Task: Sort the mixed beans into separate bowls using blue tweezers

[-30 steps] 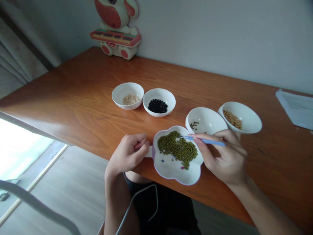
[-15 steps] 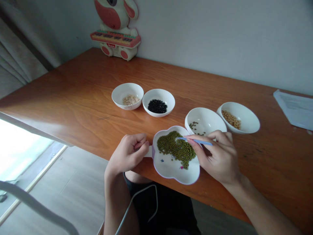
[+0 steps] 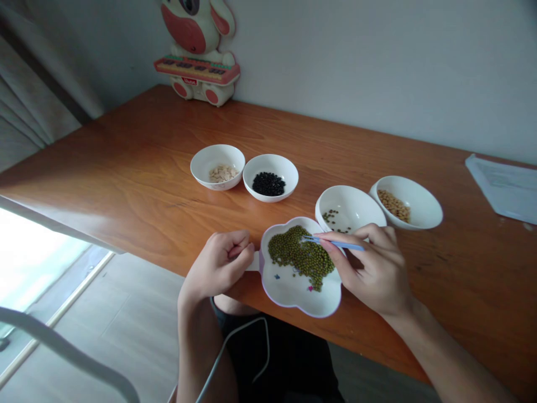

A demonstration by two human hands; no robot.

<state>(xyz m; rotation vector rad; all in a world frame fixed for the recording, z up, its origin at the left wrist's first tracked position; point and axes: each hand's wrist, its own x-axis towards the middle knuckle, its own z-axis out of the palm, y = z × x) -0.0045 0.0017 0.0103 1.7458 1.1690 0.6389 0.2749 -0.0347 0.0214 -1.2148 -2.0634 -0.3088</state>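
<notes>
My left hand (image 3: 224, 262) is closed round the short handle of a white flower-shaped dish (image 3: 289, 291) with a purple rim, at the table's front edge. Green mung beans (image 3: 300, 252) cover the dish's upper and right parts. In my right hand (image 3: 373, 266) is a pair of blue tweezers (image 3: 335, 243), pinched between thumb and fingers. Their tips are among the beans; whether they grip one I cannot tell. Just behind the dish, a white bowl (image 3: 356, 204) contains several mung beans, its front partly hidden by my right hand.
Further back stand bowls of pale flat seeds (image 3: 224, 173), black beans (image 3: 268, 183) and tan beans (image 3: 393, 205). A cow-shaped toy keyboard (image 3: 197, 70) is against the wall. A clear plastic sheet (image 3: 503, 187) lies at the right. A white cable (image 3: 226, 341) crosses my lap.
The tweezer tips look slightly further apart among the beans. Both hands and the dish keep nearly the same places; the whole view has shifted slightly.
</notes>
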